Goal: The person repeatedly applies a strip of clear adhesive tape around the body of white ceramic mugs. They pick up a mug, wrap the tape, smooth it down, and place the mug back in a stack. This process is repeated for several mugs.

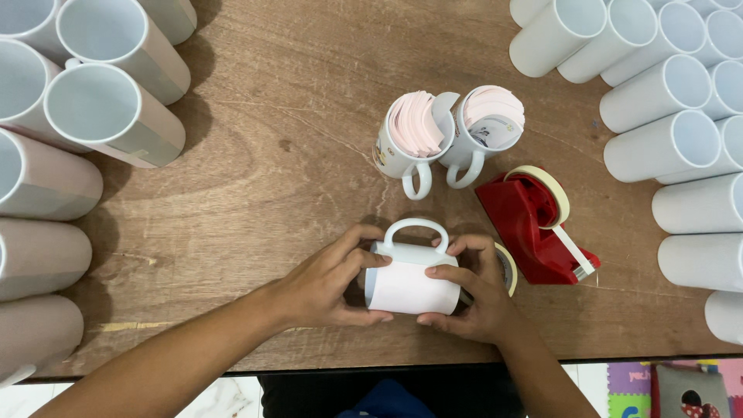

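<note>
Both hands wrap one mug

Left hand and right hand clasp one white paper-wrapped ceramic mug; two paper-filled white mugs at twelve o'clock, one red tape dispenser at two.

My left grip and right grip clasp a white mug lying on its side on the wooden surface, a red tape dispenser just beside it.

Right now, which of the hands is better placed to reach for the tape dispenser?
Right, probably. The right hand grips the white mug on the side where the red tape dispenser sits, close beside it. The left hand holds the mug's far side and would have to cross over it.
</note>
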